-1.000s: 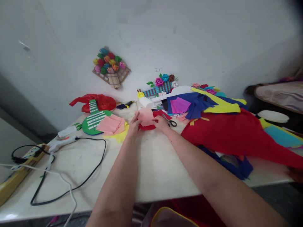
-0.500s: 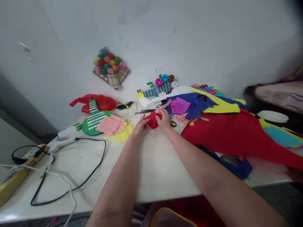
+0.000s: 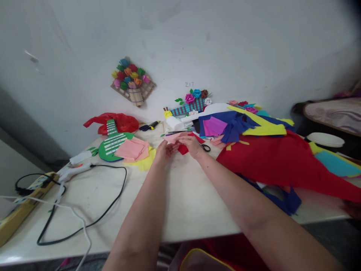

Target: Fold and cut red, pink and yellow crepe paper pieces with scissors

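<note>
A piece of light pink crepe paper is held up over the table, pinched in the fingers of my right hand. My left hand is just below its left end, palm turned up and fingers apart; whether its thumb touches the pink paper I cannot tell. Behind and under my hands lies red crepe paper, partly hidden by the right fingers. Right of my right hand, the black handle of a pair of scissors shows. Thin dark pens or sticks lie just beyond the pink paper.
Left are pink sheets, a green guitar-shaped piece, pliers, a glue gun with looping cable, and a power strip. Right are a large red sheet, blue paper and a white lid.
The red paper, earlier between both hands, now lies on the table. The pink paper has come up into my right hand, and my left hand has turned palm up and moved slightly left.
</note>
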Available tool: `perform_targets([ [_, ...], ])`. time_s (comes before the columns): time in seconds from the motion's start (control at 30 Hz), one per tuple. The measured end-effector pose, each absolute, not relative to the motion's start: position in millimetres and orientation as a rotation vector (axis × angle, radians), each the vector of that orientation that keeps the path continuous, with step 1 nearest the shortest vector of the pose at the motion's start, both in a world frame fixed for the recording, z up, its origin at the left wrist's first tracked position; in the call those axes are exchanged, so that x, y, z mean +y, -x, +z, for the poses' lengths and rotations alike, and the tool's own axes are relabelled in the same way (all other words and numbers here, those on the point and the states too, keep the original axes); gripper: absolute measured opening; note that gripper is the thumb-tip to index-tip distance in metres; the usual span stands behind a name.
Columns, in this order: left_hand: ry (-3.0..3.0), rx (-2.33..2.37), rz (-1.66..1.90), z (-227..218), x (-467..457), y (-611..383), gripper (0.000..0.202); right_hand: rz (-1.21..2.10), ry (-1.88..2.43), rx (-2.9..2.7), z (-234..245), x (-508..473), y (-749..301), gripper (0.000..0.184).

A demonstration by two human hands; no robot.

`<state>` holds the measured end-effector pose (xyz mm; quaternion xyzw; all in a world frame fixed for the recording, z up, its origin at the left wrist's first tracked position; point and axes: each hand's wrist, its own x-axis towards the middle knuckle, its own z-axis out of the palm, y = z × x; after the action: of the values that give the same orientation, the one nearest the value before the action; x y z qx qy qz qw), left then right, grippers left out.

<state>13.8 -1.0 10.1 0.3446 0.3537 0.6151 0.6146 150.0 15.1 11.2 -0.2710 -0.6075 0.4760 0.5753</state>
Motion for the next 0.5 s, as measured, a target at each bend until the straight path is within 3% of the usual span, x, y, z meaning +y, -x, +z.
perform_targets([
  [0.17, -0.698, 0.787, 1.460, 14.8, -1.6, -10.2, 0.065, 1.186, 0.663, -1.375, 7.0, 15.7, -153.7, 0.018],
  [0.23, -0.679, 0.743, 1.492, 15.0, -1.2, -9.4, 0.059, 1.241, 0.682, -1.349, 6.3, 14.8, -154.2, 0.015],
  [0.37, -0.691, 0.701, 1.632, 10.9, 3.2, -9.4, 0.027, 1.334, 0.760, -1.308, 6.8, 13.5, -153.4, 0.012],
  [0.5, -0.743, 0.724, 1.707, 7.0, 5.9, -12.3, 0.037, 1.341, 0.804, -1.200, 9.3, 12.9, -149.7, 0.017],
])
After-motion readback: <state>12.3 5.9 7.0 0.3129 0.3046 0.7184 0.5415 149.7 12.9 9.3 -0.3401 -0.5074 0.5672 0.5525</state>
